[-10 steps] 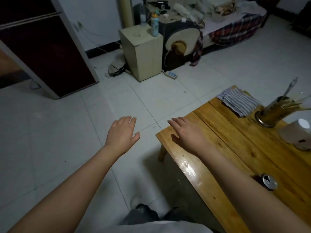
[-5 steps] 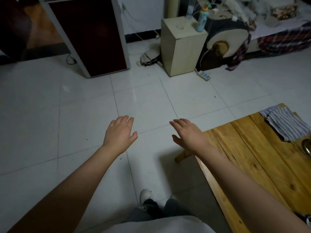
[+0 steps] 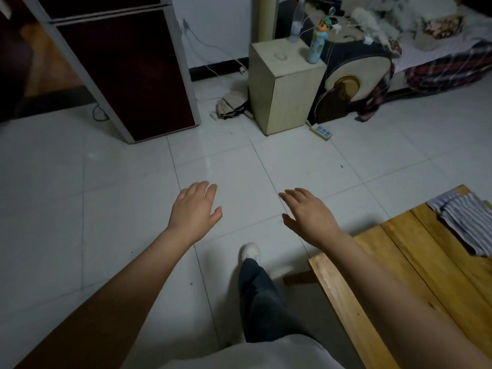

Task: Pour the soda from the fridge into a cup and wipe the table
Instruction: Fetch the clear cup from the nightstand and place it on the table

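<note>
I see both arms stretched forward over the white tiled floor (image 3: 306, 166). My left hand (image 3: 193, 210) hangs palm down just left of centre, fingers straight and loosely together, thumb out to the side, holding nothing. My right hand (image 3: 310, 213) sits just right of centre, also palm down, fingers extended and slightly spread, empty, not touching the table.

The wooden table (image 3: 415, 267) fills the 4 o'clock corner; its near edge runs beside my right forearm. A striped cloth (image 3: 468, 222) lies folded on the tabletop at 3 o'clock, near the far corner of the table. No soda or cup shows in this view.

The fridge (image 3: 125, 70), dark red with a grey frame, stands at 11 o'clock against the wall, its doors closed. At 1 o'clock a pale cabinet (image 3: 285, 86) stands on the floor, with a light blue bottle (image 3: 316, 41) on its top and a power strip (image 3: 322, 131) on the tiles just to its right. A bed with a plaid blanket (image 3: 447, 67) is at 2 o'clock. At 6 o'clock I see a leg in dark trousers and a white shoe (image 3: 250, 251) stepping forward.
</note>
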